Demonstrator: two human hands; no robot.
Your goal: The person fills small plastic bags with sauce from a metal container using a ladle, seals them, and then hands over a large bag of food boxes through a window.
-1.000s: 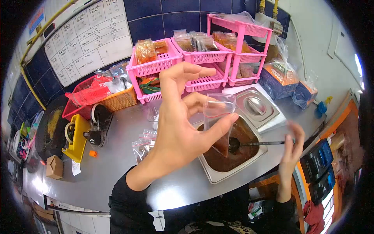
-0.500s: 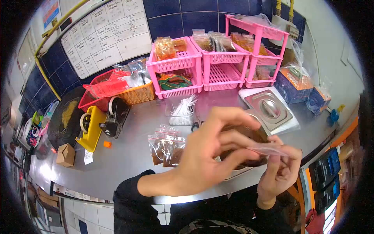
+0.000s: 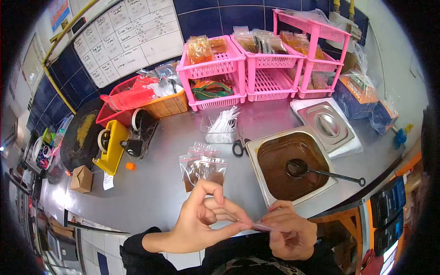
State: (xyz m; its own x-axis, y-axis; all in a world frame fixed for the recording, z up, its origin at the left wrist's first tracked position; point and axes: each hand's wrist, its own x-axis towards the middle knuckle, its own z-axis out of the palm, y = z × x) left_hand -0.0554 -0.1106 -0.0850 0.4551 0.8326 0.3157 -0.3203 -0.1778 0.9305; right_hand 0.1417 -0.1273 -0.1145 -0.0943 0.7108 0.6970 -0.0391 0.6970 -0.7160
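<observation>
Between my hands is a small clear plastic bag (image 3: 261, 226), seen nearly edge-on. My left hand (image 3: 201, 222) pinches one end of it between thumb and fingertips. My right hand (image 3: 292, 233) grips the other end, its fingers curled. Just beyond my left hand lie filled zip bags (image 3: 201, 172) with brown contents and red-striped tops. To the right, a square steel pan (image 3: 275, 158) holds dark brown sauce. A black ladle (image 3: 330, 174) rests with its bowl in the sauce and its handle over the pan's right rim.
A steel lid (image 3: 324, 126) lies on white material behind the pan. Scissors (image 3: 239, 146) and a tub of white sticks (image 3: 221, 128) sit near the middle. Pink racks (image 3: 213, 68) with filled packets line the wall. Tape dispensers (image 3: 110, 146) and a small brown box (image 3: 81, 178) stand left.
Both hands have come down and left, toward the counter's front edge, with the plastic bag still between them. The sauce pan and ladle now show fully. The view has shifted slightly.
</observation>
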